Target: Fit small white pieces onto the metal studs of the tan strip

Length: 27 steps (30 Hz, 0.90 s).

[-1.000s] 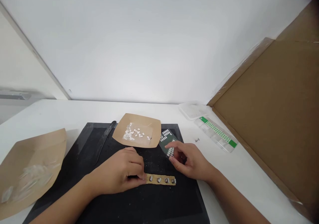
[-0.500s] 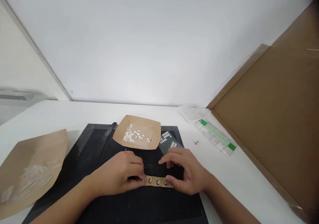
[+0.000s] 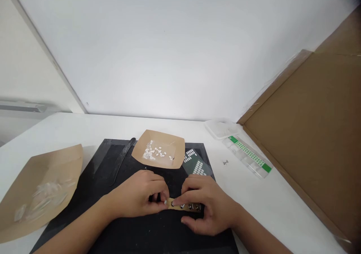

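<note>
A narrow tan strip (image 3: 177,207) with several small shiny metal stands along it lies on the black mat (image 3: 135,235). My left hand (image 3: 143,193) is closed at the strip's left end, thumb and forefinger pinched on it. A tiny white piece (image 3: 166,202) shows at those fingertips. My right hand (image 3: 207,207) is over the strip's right part, its forefinger stretched to a metal stand (image 3: 172,204) near the left end. Its thumb is apart, below the strip. The right palm partly covers the strip's right end.
A paper tray (image 3: 180,148) holds small white ovals, beside a black curved file (image 3: 122,160) and a green sheet (image 3: 201,161) of white ovals. At left, another paper tray (image 3: 28,171) holds clear pieces. At right are a loose metal stand (image 3: 225,163), a clear case (image 3: 251,156) and cardboard (image 3: 304,126).
My right hand has moved its forefinger down and left onto the strip's metal stands, and its thumb has come off the strip's right end. My left hand keeps its pinch. The view has shifted slightly.
</note>
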Each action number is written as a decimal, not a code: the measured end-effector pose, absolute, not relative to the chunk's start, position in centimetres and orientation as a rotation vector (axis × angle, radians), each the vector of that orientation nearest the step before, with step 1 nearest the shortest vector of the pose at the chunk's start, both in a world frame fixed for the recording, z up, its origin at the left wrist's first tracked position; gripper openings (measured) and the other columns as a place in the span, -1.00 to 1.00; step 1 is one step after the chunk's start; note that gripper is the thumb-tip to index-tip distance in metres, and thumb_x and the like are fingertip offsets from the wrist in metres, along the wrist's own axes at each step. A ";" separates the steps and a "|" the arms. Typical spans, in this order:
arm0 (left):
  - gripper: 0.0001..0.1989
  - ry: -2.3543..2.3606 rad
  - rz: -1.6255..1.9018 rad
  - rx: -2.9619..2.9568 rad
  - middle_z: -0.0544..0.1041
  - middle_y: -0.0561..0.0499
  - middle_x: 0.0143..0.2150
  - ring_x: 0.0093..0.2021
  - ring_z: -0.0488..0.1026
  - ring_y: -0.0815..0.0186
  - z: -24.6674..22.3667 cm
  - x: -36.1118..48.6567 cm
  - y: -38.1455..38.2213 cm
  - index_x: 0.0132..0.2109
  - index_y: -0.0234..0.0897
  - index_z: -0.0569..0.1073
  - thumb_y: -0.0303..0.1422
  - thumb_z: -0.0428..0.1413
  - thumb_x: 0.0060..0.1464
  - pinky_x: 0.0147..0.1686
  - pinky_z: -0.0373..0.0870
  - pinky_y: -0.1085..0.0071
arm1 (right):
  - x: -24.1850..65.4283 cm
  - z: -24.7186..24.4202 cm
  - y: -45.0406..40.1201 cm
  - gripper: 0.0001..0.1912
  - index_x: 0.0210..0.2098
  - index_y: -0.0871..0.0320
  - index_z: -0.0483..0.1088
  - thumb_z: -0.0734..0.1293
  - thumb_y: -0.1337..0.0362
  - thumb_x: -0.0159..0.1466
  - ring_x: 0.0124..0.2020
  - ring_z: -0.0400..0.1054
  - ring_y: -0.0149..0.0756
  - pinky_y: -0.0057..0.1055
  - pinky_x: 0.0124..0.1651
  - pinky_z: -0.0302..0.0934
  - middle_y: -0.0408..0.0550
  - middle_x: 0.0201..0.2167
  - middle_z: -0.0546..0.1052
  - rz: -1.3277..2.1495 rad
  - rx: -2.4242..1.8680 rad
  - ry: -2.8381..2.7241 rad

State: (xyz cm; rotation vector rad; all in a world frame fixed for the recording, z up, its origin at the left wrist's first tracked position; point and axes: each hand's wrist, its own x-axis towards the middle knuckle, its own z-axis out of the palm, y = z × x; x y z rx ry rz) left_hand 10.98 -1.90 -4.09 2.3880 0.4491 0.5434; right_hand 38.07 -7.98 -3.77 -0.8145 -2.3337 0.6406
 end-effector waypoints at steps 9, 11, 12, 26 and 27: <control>-0.91 0.460 0.535 2.452 0.58 0.14 -0.34 -0.40 0.53 0.39 -4.3 11.0 -2.0 -0.17 -0.19 0.56 -0.43 0.31 0.18 -0.34 0.31 0.44 | 37.1 -3.4 -7.9 -0.78 -0.07 0.04 0.55 0.47 0.32 0.28 -0.16 0.57 -0.27 -0.31 -0.07 0.36 -0.09 -0.06 0.68 0.636 -0.758 -2.296; -0.91 0.456 0.540 2.460 0.58 0.15 -0.34 -0.41 0.53 0.40 -4.2 11.1 -2.0 -0.17 -0.19 0.56 -0.43 0.31 0.19 -0.34 0.30 0.44 | 36.9 -3.7 -7.8 -0.82 -0.09 0.05 0.53 0.45 0.35 0.32 -0.17 0.59 -0.30 -0.34 -0.06 0.37 -0.13 -0.12 0.70 0.643 -0.759 -2.303; -0.91 0.454 0.543 2.462 0.58 0.15 -0.34 -0.41 0.52 0.41 -4.2 11.1 -2.0 -0.18 -0.19 0.56 -0.43 0.31 0.19 -0.34 0.30 0.44 | 36.9 -3.8 -7.8 -0.83 -0.09 0.05 0.52 0.45 0.36 0.33 -0.19 0.59 -0.31 -0.35 -0.07 0.37 -0.14 -0.16 0.70 0.645 -0.764 -2.304; -0.92 0.451 0.539 2.422 0.60 0.13 -0.32 -0.44 0.51 0.41 -4.7 11.0 -1.8 -0.17 -0.19 0.56 -0.41 0.30 0.20 -0.38 0.31 0.45 | 37.5 -3.8 -8.1 -0.74 -0.08 0.03 0.48 0.54 0.20 0.30 -0.22 0.49 -0.28 -0.37 -0.15 0.33 -0.12 -0.22 0.64 0.651 -0.858 -2.309; -0.93 0.450 0.538 2.422 0.60 0.13 -0.32 -0.44 0.51 0.41 -4.7 11.0 -1.8 -0.18 -0.19 0.56 -0.41 0.30 0.20 -0.38 0.31 0.45 | 37.6 -3.7 -8.1 -0.75 -0.09 0.04 0.48 0.54 0.19 0.30 -0.22 0.49 -0.28 -0.37 -0.14 0.34 -0.12 -0.22 0.64 0.646 -0.843 -2.305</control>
